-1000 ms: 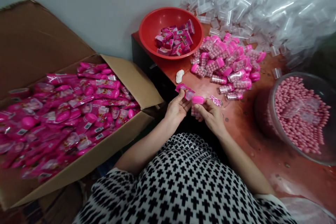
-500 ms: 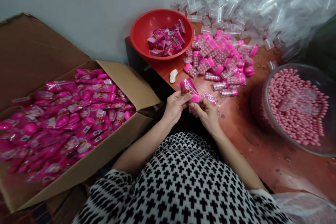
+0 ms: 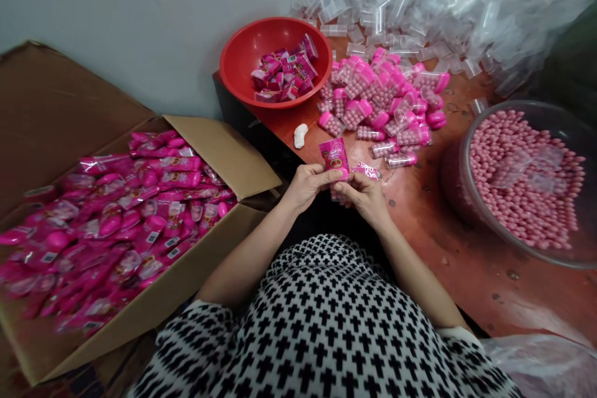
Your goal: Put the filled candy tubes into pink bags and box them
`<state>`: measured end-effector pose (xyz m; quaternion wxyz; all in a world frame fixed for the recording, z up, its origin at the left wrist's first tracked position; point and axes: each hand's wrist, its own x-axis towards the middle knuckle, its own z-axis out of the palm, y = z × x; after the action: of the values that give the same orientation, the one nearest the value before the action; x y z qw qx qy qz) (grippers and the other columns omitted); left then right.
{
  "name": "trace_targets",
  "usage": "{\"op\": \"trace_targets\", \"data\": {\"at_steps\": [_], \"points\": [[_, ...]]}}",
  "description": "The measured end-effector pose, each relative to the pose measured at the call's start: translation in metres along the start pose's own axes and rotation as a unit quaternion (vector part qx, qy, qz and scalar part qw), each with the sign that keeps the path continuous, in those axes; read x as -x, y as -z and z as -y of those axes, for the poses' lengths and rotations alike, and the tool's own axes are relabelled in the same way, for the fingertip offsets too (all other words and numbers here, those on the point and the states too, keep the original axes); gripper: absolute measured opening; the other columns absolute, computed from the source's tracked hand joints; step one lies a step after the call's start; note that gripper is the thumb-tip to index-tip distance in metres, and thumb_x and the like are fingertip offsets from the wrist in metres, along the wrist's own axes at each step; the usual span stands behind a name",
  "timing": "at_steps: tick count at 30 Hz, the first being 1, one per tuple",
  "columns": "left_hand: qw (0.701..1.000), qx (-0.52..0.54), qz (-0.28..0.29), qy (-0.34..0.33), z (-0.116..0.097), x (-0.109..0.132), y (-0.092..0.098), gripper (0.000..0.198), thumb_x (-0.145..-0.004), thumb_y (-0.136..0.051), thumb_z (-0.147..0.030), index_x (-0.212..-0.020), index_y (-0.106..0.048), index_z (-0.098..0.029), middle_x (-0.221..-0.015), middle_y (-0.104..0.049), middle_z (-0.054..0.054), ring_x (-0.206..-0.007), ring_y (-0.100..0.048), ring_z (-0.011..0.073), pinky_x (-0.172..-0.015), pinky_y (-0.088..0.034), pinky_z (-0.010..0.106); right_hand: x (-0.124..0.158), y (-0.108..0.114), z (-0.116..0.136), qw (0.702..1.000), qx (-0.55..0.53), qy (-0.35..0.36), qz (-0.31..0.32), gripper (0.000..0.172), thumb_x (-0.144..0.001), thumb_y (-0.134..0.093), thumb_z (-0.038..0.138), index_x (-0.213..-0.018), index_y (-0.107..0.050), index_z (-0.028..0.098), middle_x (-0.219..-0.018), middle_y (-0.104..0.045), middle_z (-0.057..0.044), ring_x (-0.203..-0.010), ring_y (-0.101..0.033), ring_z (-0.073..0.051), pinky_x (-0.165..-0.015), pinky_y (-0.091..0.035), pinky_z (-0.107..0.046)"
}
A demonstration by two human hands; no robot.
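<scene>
Over the near edge of the red table (image 3: 448,261), left hand (image 3: 305,185) and right hand (image 3: 366,196) are both pinching one pink sleeved candy vial (image 3: 334,157) upright between fingertips, seemingly seating the wrapper, the likely next move being a drop into the cardboard box (image 3: 219,149) leftward.

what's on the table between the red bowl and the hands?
In the head view, one small white lump lies on the red tabletop between the red bowl and the left hand; the tabletop around it shows bare.
</scene>
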<state>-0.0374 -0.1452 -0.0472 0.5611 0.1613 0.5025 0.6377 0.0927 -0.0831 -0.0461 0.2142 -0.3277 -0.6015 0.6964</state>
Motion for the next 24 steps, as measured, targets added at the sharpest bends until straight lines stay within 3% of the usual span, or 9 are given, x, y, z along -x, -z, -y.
{"op": "trace_targets", "data": {"at_steps": [3, 7, 9, 16, 20, 24], "points": [[1.0, 0.016, -0.015, 0.01, 0.0, -0.001, 0.0, 0.026, -0.058, -0.081, -0.029, -0.06, -0.065, -0.009, -0.056, -0.062, 0.003, -0.051, -0.057, 0.0112, -0.054, -0.048, 0.026, 0.002, -0.003, -0.004, 0.998, -0.04, -0.003, -0.051, 0.03, -0.07, -0.072, 0.044, -0.08, -0.059, 0.019, -0.066, -0.066, 0.001, -0.054, -0.059, -0.01, -0.045, -0.045, -0.02], [0.992, 0.101, -0.069, 0.018, 0.001, -0.002, -0.001, 0.029, -0.053, -0.084, -0.026, -0.062, -0.064, -0.008, -0.063, -0.065, 0.004, -0.059, -0.061, 0.0114, -0.063, -0.051, 0.026, 0.009, -0.007, -0.015, 0.991, -0.093, 0.025, -0.092, 0.04, -0.062, -0.078, 0.038, -0.091, -0.057, 0.023, -0.084, -0.066, 0.001, -0.071, -0.064, -0.012, -0.066, -0.055, -0.026], [0.99, 0.122, -0.066, 0.033, 0.003, -0.001, -0.003, 0.029, -0.053, -0.084, -0.025, -0.064, -0.064, -0.008, -0.064, -0.065, 0.005, -0.06, -0.061, 0.0114, -0.066, -0.052, 0.026, 0.011, -0.007, -0.018, 0.989, -0.095, 0.031, -0.108, 0.038, -0.062, -0.078, 0.037, -0.09, -0.056, 0.023, -0.083, -0.064, 0.002, -0.071, -0.063, -0.012, -0.071, -0.055, -0.029], [0.987, 0.151, -0.024, 0.053, 0.01, 0.014, -0.01, 0.023, -0.059, -0.081, -0.024, -0.07, -0.068, -0.009, -0.069, -0.068, 0.005, -0.065, -0.064, 0.0135, -0.069, -0.054, 0.029, -0.001, -0.014, -0.009, 0.987, -0.099, 0.032, -0.126, 0.031, -0.064, -0.077, 0.036, -0.078, -0.053, 0.021, -0.066, -0.059, 0.006, -0.053, -0.056, -0.008, -0.054, -0.051, -0.023], [0.985, 0.147, -0.08, -0.031, -0.005, 0.035, 0.009, 0.022, -0.063, -0.079, -0.027, -0.076, -0.069, -0.013, -0.086, -0.072, 0.007, -0.082, -0.067, 0.0177, -0.081, -0.053, 0.032, -0.006, -0.025, 0.001, 0.994, -0.08, 0.03, -0.067, 0.035, -0.062, -0.077, 0.041, -0.077, -0.053, 0.022, -0.062, -0.059, 0.006, -0.051, -0.056, -0.009, -0.048, -0.049, -0.022], [0.931, 0.175, -0.244, -0.209, -0.027, 0.056, 0.046, 0.033, -0.071, -0.068, -0.053, -0.081, -0.068, -0.021, -0.095, -0.073, 0.003, -0.096, -0.066, 0.0165, -0.09, -0.051, 0.029, -0.003, -0.008, 0.01, 0.993, -0.057, 0.065, -0.082, 0.028, -0.07, -0.072, 0.041, -0.077, -0.053, 0.022, -0.06, -0.059, 0.005, -0.05, -0.056, -0.01, -0.048, -0.048, -0.022]]}}
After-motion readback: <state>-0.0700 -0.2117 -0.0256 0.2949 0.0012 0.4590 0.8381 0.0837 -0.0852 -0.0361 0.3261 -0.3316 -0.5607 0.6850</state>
